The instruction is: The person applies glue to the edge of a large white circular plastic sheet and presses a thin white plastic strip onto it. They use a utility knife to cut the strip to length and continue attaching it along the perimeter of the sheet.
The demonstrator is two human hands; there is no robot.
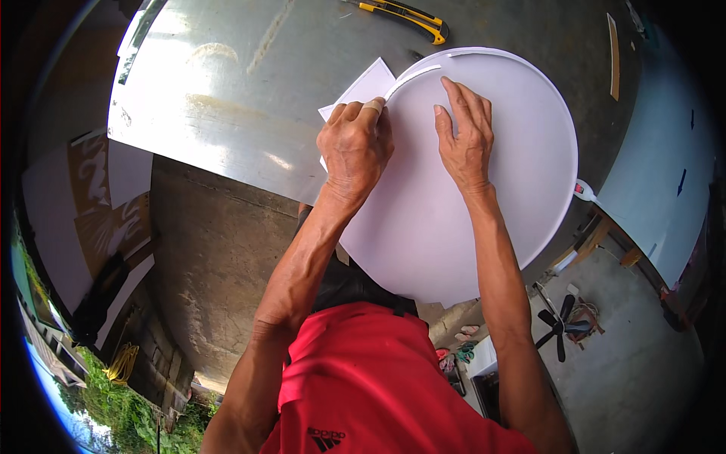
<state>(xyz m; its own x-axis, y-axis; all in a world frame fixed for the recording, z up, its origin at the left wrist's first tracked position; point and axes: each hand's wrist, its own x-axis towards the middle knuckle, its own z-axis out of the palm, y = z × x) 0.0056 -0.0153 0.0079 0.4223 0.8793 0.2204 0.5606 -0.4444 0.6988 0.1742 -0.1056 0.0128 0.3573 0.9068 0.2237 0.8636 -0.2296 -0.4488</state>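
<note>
A large white disc (461,227) with a thin raised rim lies on the metal-topped table (227,83), its near part reaching past the table edge toward my body. At the disc's upper left, my left hand (355,144) is closed on a narrow white strip (418,74), whose free end curves inward over the disc. One finger has a pale wrap around it. My right hand (466,136) is over the upper middle of the disc, fingers stretched out and thumb apart, holding nothing. Partly under my left hand is a flat white square-cornered piece (367,85).
A yellow and black utility knife (404,17) lies beyond the disc. By the disc's right edge is a white bottle-like item (584,191) with red on it. A thin brown strip (613,57) lies farther right, near a pale blue panel (665,166). A black-bladed fan (560,327) stands on the floor.
</note>
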